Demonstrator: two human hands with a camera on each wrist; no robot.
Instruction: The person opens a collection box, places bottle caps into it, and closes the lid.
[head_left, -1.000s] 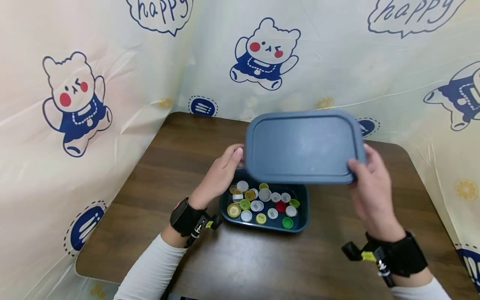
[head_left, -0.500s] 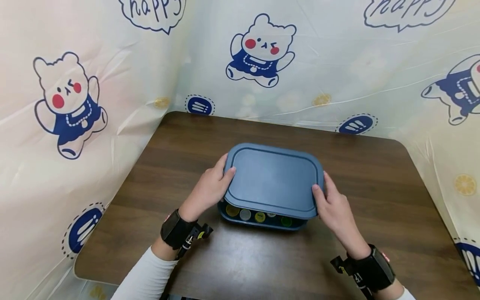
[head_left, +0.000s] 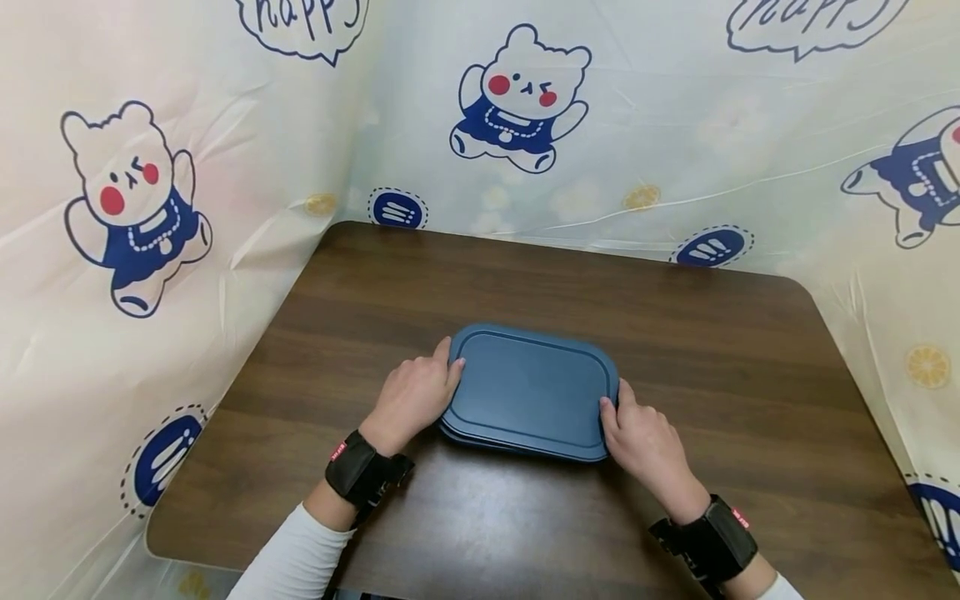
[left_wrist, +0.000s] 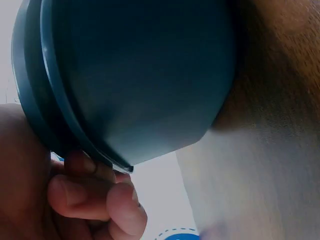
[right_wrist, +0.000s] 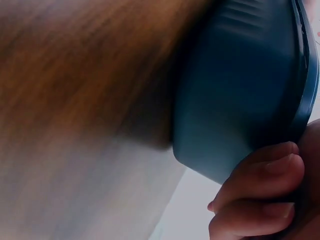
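A blue rectangular lid lies over a dark blue plastic box on the table. My left hand holds the lid at its left end, thumb on top and the other fingers curled below the rim. At the right end my right hand grips it likewise, with curled fingers against the box wall in the right wrist view. A narrow gap shows between lid and box rim in the left wrist view. On the right the two edges look closer together. The box's contents are hidden under the lid.
The brown wooden table has rounded corners and surrounds the box on all sides. A pale curtain printed with bears hangs behind and beside it. A black strap with a small camera sits on each wrist.
The lid has come down and leftward from above the box, covering the several bottle caps seen inside earlier. My left hand has taken hold of its left end; my right hand has moved left with it.
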